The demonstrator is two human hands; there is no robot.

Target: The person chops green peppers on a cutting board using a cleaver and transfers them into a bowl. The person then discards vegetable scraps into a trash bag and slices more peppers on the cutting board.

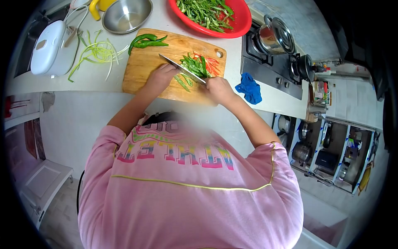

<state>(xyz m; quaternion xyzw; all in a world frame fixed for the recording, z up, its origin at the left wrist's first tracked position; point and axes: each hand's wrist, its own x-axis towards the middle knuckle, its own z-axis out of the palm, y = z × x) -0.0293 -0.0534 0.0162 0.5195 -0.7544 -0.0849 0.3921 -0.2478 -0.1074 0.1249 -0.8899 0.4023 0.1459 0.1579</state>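
Note:
A kitchen knife lies slantwise low over the wooden cutting board, its handle wrapped by my right hand. My left hand is beside the blade, fingers curled and pressed together; what they hold, if anything, is hidden. Sliced green pepper is heaped just beyond the blade, and a few green strips lie on the near side. Red pepper strips sit to the right of the heap. Whole green peppers rest at the board's far left corner.
Behind the board stand a steel bowl and a red basin of green strips. Pale green trimmings and a white appliance are at left. A blue cloth lies before the gas stove, which holds pots.

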